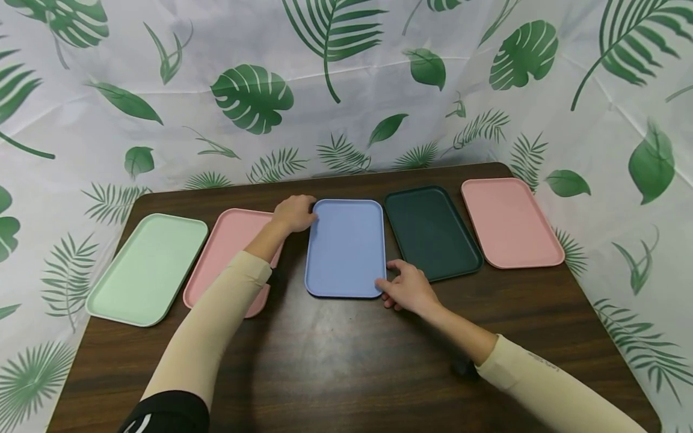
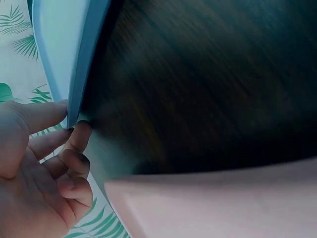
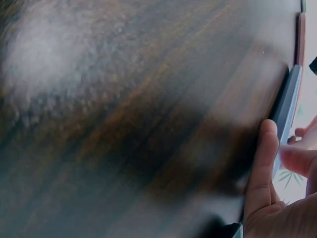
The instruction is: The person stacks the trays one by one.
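Observation:
A light blue rectangular tray (image 1: 346, 248) lies lengthwise near the middle of the table. My left hand (image 1: 294, 213) pinches its far left corner; in the left wrist view the thumb and a finger meet at the blue rim (image 2: 79, 89), the other fingers curled. At the near right corner my right hand (image 1: 411, 290) holds the tray, thumb over the rim. The right wrist view has an index finger (image 3: 266, 153) along the tray's outer side and the thumb across from it.
Left of the blue tray lie a pink tray (image 1: 240, 228), partly hidden by my left arm, and a pale green tray (image 1: 148, 270). A dark green tray (image 1: 433, 231) and another pink tray (image 1: 511, 222) lie to the right. Leaf-print cloth (image 1: 346, 120) hangs behind the dark wooden table (image 1: 335, 361).

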{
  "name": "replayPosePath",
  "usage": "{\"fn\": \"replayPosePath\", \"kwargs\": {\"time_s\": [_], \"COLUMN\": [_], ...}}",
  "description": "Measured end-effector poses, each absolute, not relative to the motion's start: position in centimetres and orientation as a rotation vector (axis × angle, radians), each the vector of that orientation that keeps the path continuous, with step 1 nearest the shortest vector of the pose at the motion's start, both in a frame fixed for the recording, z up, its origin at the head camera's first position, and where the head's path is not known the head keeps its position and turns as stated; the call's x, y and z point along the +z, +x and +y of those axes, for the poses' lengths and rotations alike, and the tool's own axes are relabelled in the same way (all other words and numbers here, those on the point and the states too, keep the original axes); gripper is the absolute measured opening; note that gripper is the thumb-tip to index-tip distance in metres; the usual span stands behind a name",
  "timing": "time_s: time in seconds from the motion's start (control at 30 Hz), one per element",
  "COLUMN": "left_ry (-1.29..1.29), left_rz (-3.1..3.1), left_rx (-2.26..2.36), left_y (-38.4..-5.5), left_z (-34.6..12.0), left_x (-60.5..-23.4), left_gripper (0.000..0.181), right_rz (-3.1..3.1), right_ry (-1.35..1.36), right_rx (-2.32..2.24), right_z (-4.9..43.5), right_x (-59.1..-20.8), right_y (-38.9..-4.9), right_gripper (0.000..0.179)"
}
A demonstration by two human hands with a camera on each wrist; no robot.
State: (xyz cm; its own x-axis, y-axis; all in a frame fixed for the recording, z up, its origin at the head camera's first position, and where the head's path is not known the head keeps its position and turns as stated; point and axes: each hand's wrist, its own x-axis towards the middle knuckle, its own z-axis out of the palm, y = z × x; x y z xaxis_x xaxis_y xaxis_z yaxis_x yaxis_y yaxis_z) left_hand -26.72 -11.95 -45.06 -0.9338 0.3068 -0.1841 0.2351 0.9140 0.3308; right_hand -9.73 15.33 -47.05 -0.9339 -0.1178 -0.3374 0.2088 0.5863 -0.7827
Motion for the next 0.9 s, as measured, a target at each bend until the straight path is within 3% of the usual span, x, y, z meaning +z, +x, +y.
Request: {"fn": "replayPosePath", "kwargs": {"time_s": [0.9], "left_ry": [0.441], "left_rz": [2.806], "left_rx": [0.650], "left_y": [-26.1], "left_z": [-12.9], "left_x": [-44.9], "left_gripper": [0.049], "right_rz": [2.450], "right_ry": [0.053], "right_rx": [-1.357], "right_z": [15.6], "right_x": [-47.1], "right_y": [-9.7], "right_gripper": [0.051]}}
